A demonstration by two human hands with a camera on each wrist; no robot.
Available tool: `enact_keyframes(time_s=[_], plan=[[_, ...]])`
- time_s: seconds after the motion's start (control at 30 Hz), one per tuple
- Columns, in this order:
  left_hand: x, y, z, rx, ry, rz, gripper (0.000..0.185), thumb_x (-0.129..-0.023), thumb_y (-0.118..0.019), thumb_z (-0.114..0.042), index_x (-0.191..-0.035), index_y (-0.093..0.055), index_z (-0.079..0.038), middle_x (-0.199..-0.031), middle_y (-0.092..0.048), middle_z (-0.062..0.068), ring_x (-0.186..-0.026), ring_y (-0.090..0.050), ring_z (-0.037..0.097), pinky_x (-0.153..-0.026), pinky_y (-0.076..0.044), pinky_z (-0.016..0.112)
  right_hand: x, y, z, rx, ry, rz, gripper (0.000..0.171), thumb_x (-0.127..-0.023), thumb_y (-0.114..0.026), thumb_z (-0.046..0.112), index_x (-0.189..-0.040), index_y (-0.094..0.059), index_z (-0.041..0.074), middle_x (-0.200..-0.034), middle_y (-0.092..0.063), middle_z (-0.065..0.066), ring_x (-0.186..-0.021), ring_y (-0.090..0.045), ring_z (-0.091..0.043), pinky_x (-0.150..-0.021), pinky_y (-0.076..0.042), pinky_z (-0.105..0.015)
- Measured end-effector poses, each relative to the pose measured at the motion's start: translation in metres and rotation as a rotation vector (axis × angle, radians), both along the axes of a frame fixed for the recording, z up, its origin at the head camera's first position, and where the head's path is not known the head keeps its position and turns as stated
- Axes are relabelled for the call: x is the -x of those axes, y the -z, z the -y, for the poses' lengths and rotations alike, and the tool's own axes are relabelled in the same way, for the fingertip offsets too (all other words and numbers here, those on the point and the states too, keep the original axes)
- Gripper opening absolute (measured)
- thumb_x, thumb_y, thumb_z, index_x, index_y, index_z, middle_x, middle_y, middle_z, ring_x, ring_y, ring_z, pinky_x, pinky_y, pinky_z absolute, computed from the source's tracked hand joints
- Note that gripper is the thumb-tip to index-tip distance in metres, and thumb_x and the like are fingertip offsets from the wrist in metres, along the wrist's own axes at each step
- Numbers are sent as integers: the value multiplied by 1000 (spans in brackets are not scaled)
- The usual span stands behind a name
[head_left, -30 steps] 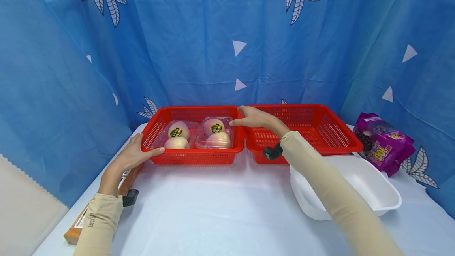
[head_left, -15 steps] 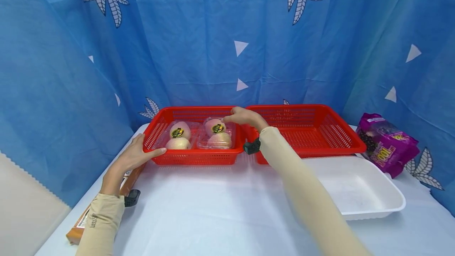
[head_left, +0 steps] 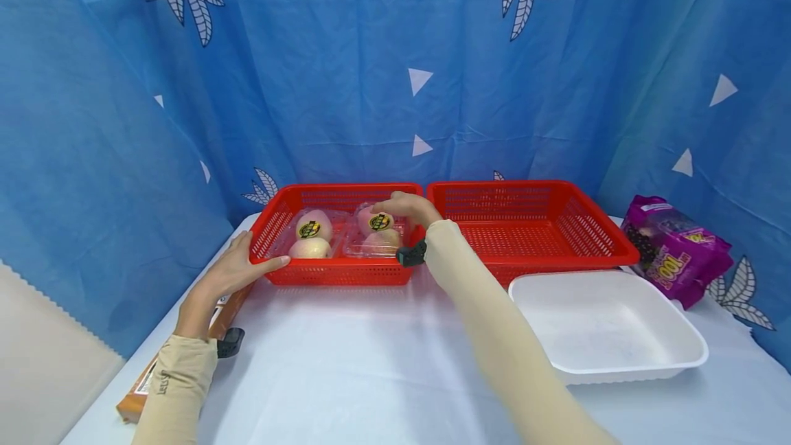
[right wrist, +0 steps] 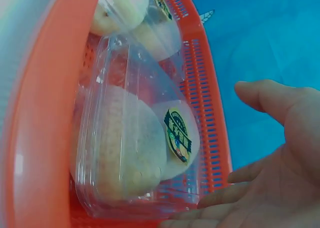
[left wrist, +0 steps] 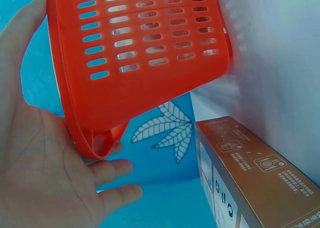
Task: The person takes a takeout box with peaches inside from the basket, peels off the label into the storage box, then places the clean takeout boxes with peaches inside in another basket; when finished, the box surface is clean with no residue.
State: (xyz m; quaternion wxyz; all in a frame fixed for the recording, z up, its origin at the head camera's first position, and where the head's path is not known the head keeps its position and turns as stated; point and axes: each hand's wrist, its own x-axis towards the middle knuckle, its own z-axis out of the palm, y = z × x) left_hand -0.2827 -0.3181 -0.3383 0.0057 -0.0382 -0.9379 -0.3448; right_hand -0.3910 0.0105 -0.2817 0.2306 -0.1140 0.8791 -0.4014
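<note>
Two clear plastic clamshell boxes of pink and pale-yellow fruit that look like peaches, the left box (head_left: 312, 229) and the right box (head_left: 378, 239), sit side by side in the left red basket (head_left: 336, 272). My left hand (head_left: 227, 272) rests against this basket's left front corner. In the left wrist view its thumb lies along the rim and its fingers reach past the corner. My right hand (head_left: 404, 204) hovers over the right box, fingers loosely extended. The right wrist view shows its fingertips (right wrist: 212, 210) near the box's edge; contact cannot be told.
A second red basket (head_left: 556, 266) stands to the right. In front of it is a white plastic basin (head_left: 608, 321). At the far right lies a purple printed bag (head_left: 676, 253). A brown box (left wrist: 250, 163) lies beside my left forearm. A blue curtain (head_left: 346, 88) hangs behind.
My right hand has moved left, from the gap between the two baskets to above the right clamshell box. My left hand has stayed at the basket corner.
</note>
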Motion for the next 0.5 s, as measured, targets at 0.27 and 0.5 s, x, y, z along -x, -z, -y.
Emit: enact_keyframes(time_s=[0.27, 0.5], plan=[[0, -2, 0, 3, 8, -10, 102, -80, -68, -57, -151, -14, -8, -143, -31, 22, -128, -34, 41, -84, -53, 53, 0, -1, 7, -24, 38, 77, 78, -92, -56, 44, -153, -19, 13, -155, -22, -12, -138, -29, -35, -104, -38, -56], [0, -2, 1, 38, 5, -18, 102, -79, -66, -61, -148, -18, -4, -138, -35, 22, -124, -38, 40, -85, -52, 53, 0, 0, 9, -55, 53, 85, 74, -93, -54, 43, -153, -22, 13, -158, -20, -8, -142, -22, -31, -110, -29, -54]])
